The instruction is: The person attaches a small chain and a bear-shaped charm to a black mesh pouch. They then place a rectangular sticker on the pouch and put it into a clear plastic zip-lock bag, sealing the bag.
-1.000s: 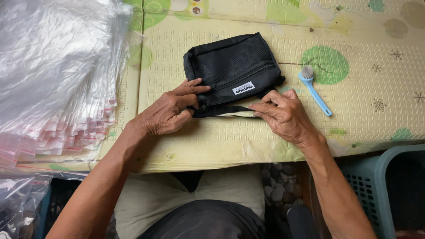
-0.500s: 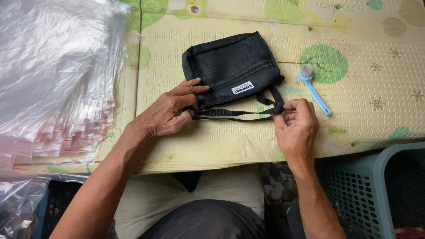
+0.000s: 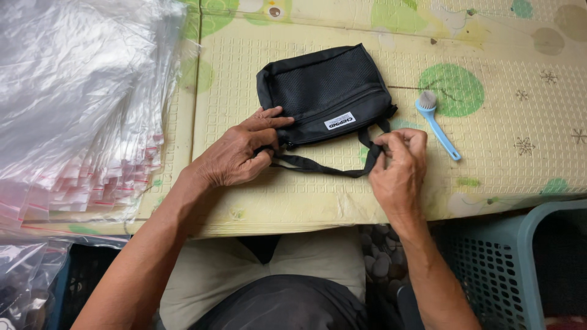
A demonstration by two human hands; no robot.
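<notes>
Black pouch lies flat on the yellow patterned mat, a little above the middle of the view, its mesh face up and a small white label near its lower edge. Its thin black strap runs along below it, stretched between the two hands. At 9 o'clock of the pouch's lower edge the left hand rests with fingers laid on the pouch corner, and seems to pin the strap's end under the thumb, though that grip is partly hidden. At 5 o'clock of the pouch the right hand pinches the strap between thumb and fingertips, just beside the pouch's right corner.

A small blue brush lies at 3 o'clock of the pouch, near the right hand but apart from it. Bare mat stays open at 12 o'clock and beyond the brush. At 9 o'clock a thick stack of clear plastic bags crowds the mat's left edge. The mat's near edge runs just below both wrists; under it at 5 o'clock stands a teal plastic basket, and the person's lap fills 6 o'clock.
</notes>
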